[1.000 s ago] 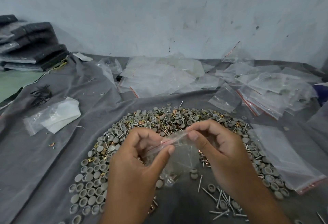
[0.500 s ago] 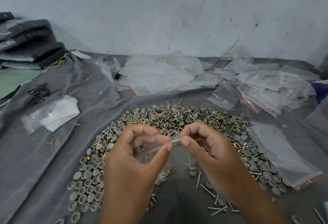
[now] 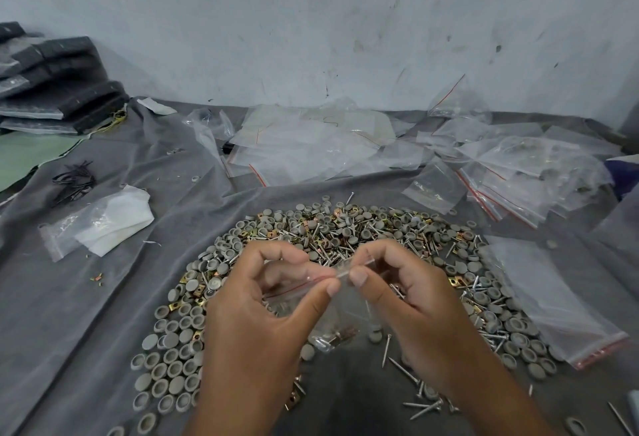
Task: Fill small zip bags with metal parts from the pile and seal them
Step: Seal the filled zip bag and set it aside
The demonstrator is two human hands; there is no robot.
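Zip bag (image 3: pixel 340 318): small, clear, held up at centre frame above the pile; its body hangs down from the fingers, a few small parts gathered in the lower end near the lower centre of the frame
Seal strip (image 3: pixel 321 278): the bag's top edge with a red line; long axis runs lower left to upper right across centre frame, rising slightly toward the right; the mouth points up, the closed bottom down
Left hand (image 3: pixel 262 325): left of centre; grip closed on the strip, thumb tip and forefinger pinching its left and middle part
Right hand (image 3: pixel 411 300): right of centre; grip closed on the strip's right end, thumb in front, fingers curled behind
Hands apart: thumbs almost meet on the strip; only a short stretch lies between them
Key relation: the strip lies straight between the two grips, so a press-and-slide would follow that axis; neither hand is clearly nearer, both are on it
Step, as judged: sealing; whether the strip is fully pressed shut cannot be told
Pile (image 3: pixel 345 238): grey caps, nails and brass clips spread in an arc on the grey cloth (image 3: pixel 103 297) over the worktop, behind and beside the hands
Empty bags (image 3: pixel 311 145): heaped in the upper centre and upper right of the frame, well apart from the hands
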